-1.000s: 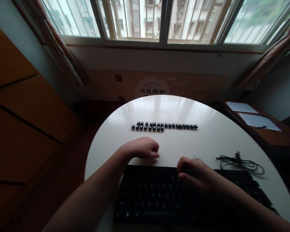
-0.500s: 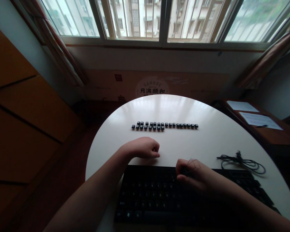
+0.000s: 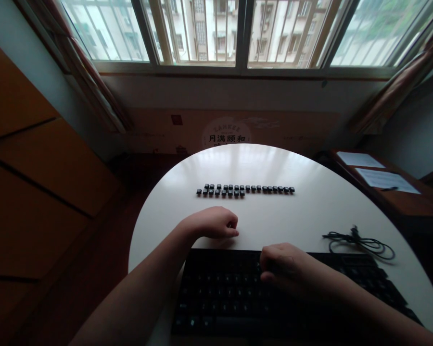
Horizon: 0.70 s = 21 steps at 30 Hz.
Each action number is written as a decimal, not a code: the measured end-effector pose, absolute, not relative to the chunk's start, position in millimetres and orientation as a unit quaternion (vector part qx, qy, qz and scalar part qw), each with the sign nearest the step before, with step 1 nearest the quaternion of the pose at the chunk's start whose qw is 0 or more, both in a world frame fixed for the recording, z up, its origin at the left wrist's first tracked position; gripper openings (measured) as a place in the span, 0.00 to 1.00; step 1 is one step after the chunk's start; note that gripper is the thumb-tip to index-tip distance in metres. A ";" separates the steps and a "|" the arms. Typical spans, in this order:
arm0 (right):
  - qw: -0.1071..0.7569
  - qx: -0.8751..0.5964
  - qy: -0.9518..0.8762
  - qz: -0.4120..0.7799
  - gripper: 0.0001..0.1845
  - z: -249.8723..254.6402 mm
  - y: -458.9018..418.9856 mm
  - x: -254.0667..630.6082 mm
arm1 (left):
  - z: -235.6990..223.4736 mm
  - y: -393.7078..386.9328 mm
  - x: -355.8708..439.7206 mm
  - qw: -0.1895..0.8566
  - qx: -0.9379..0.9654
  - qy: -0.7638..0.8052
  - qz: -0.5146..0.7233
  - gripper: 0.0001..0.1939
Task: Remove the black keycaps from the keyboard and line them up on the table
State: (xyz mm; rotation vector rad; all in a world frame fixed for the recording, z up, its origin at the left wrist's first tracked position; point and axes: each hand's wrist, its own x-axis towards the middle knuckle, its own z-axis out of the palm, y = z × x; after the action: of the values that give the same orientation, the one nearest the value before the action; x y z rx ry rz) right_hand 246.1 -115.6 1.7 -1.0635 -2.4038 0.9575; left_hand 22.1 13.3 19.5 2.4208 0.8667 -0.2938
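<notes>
A black keyboard [image 3: 220, 293] lies at the near edge of a round white table [image 3: 310, 211]. My right hand [image 3: 285, 266] rests curled, knuckles up, on the keyboard's top rows. Its fingers are closed round a thin wire keycap puller, which is hidden under the hand now. My left hand [image 3: 211, 223] lies on the table just beyond the keyboard's far edge, a loose fist with nothing showing in it. Several loose black keycaps [image 3: 245, 190] sit in a neat line, partly doubled at its left end, farther out on the table.
A coiled black cable [image 3: 361, 241] lies on the table to the right of the keyboard. A dark side desk with papers [image 3: 382, 180] stands at the right. A printed cardboard box [image 3: 227, 132] leans under the window behind the table.
My right hand has rolled forward and down onto the keys and shifted slightly left; the wire loop seen above it earlier no longer shows. My left hand has stayed put.
</notes>
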 end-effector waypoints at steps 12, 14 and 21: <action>0.253 -0.381 -0.822 0.340 0.10 -13.3 -118.5 246.2 | 21.3 11.0 22.3 0.254 0.904 0.324 -0.113 0.13; 0.262 -0.379 -0.820 0.339 0.12 -13.6 -118.0 245.1 | 23.2 9.7 22.4 0.252 0.903 0.327 -0.116 0.13; 0.363 -0.387 -0.760 0.376 0.14 -19.1 -120.3 245.0 | 25.6 7.5 22.1 0.240 0.904 0.334 -0.114 0.16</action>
State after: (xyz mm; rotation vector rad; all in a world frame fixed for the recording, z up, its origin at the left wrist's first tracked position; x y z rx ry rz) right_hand 245.0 -120.3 -19.1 -0.9959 -1.9558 0.9666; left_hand 22.1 7.5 25.6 2.4742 0.9147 -0.3121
